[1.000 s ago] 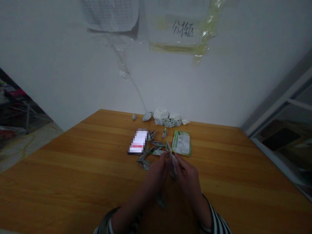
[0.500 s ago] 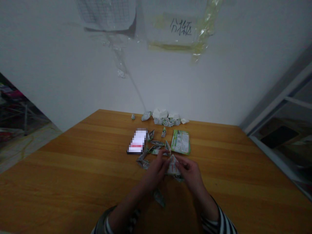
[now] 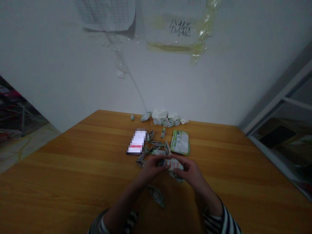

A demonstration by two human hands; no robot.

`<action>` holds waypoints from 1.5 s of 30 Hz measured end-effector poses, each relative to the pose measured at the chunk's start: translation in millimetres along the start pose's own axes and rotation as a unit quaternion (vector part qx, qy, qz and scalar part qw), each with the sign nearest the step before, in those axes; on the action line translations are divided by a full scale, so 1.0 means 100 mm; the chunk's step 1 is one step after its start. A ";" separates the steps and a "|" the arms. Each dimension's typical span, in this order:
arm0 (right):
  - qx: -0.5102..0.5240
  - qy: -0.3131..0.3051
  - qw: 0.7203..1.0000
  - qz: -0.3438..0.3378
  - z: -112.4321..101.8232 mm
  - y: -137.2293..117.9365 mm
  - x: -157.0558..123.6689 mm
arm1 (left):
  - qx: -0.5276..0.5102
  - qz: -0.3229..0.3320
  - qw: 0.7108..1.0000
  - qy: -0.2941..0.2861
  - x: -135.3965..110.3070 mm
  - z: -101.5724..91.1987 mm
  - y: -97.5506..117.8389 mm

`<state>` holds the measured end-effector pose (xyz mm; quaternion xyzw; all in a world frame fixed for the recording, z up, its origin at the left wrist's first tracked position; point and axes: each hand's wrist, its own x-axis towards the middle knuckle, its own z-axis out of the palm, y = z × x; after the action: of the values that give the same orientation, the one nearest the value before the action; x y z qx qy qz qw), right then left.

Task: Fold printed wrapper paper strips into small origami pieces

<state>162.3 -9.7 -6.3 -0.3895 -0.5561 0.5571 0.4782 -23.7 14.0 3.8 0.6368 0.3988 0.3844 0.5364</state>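
Between both hands is a piece of printed paper (image 3: pixel 174 164), white with reddish print and folded over. My left hand (image 3: pixel 156 167) is closed on its left side, fingers along the far edge and thumb on the near face. My right hand (image 3: pixel 187 168) grips the right side in the same way. Just beyond the hands lie several folded printed paper pieces (image 3: pixel 158 151). Another folded paper piece (image 3: pixel 156 195) rests on the table nearer me, below my left hand. The fingertips behind the paper are partly hidden.
A phone (image 3: pixel 137 142) with a lit screen lies left of the folded pieces. To their right is a green and white packet (image 3: pixel 180 142). Crumpled paper and white tissues (image 3: pixel 159 114) line the back of the wooden table (image 3: pixel 80 152), against the wall.
The paper's pointed top has been folded down, and my fingers now lie along its far edge. My left hand has shifted from the tip to the left side.
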 end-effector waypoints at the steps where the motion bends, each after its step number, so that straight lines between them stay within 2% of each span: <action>1: 0.010 -0.006 1.000 0.005 -0.01 -0.02 0.00 | 0.007 0.006 1.000 -0.008 -0.01 -0.01 0.02; 4: 0.022 -0.023 0.999 0.020 -0.04 -0.06 -0.01 | 0.025 0.024 0.999 -0.016 -0.03 -0.02 0.06; 14: 0.039 -0.034 0.999 0.002 -0.10 -0.06 -0.02 | 0.050 0.072 0.996 -0.027 -0.02 -0.03 0.02; 22: 0.016 -0.020 1.000 -0.008 -0.07 -0.07 -0.01 | 0.075 0.053 0.996 -0.007 0.00 0.01 0.07; 32: -0.072 0.039 0.996 -0.046 -0.02 0.04 0.01 | 0.077 0.065 0.995 0.015 0.00 0.06 0.08; 38: -0.151 0.127 0.979 -0.046 -0.01 0.09 0.02 | 0.097 0.074 0.993 0.010 -0.01 0.06 0.09; 41: -0.119 0.166 0.979 -0.023 0.02 0.06 0.02 | 0.101 0.085 0.991 0.024 -0.01 0.08 0.09; 45: -0.046 0.176 0.983 -0.004 0.05 0.07 0.03 | 0.063 0.041 0.996 0.051 0.00 0.09 0.08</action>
<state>156.2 -7.0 -12.9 -0.5010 -0.4899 0.4519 0.5521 -14.4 9.5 10.7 0.6647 0.4227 0.4120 0.4581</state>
